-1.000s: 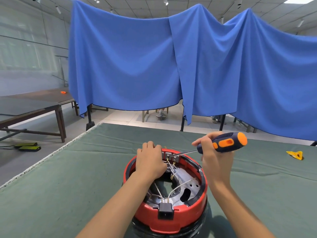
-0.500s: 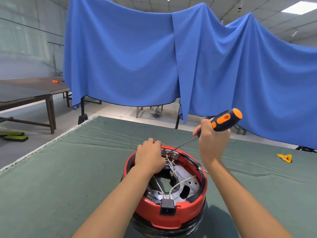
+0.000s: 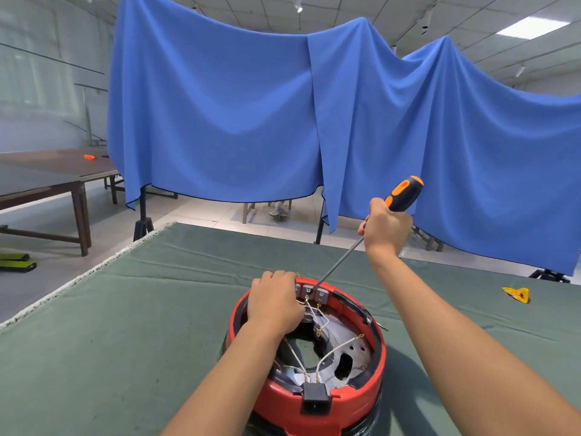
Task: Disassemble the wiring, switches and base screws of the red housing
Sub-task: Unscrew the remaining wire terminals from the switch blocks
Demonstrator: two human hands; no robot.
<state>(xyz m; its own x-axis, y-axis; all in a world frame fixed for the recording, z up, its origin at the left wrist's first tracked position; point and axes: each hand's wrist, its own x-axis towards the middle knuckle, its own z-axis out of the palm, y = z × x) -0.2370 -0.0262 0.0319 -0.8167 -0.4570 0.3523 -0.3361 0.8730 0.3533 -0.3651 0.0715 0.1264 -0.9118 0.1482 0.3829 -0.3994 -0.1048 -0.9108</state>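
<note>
The round red housing (image 3: 358,404) stands open side up on the green cloth table (image 3: 125,325), near its front edge. Inside lie white wires (image 3: 333,349) with brass terminals, grey switch blocks (image 3: 320,294) at the far rim and a black socket (image 3: 315,401) at the near rim. My left hand (image 3: 275,302) grips the far left rim next to the switches. My right hand (image 3: 385,229) holds a blue and orange screwdriver (image 3: 404,191) raised high. Its shaft slants down to the left and its tip touches the switch blocks.
A yellow plastic piece (image 3: 517,294) lies on the cloth at the right. A blue curtain (image 3: 283,121) hangs on stands behind the table. Brown tables (image 3: 47,184) stand at the left, one with an orange item (image 3: 89,157).
My right hand has lifted the screwdriver's handle up and to the right, so the shaft now slants steeply. The tip stays at the switches. My left hand has kept its grip.
</note>
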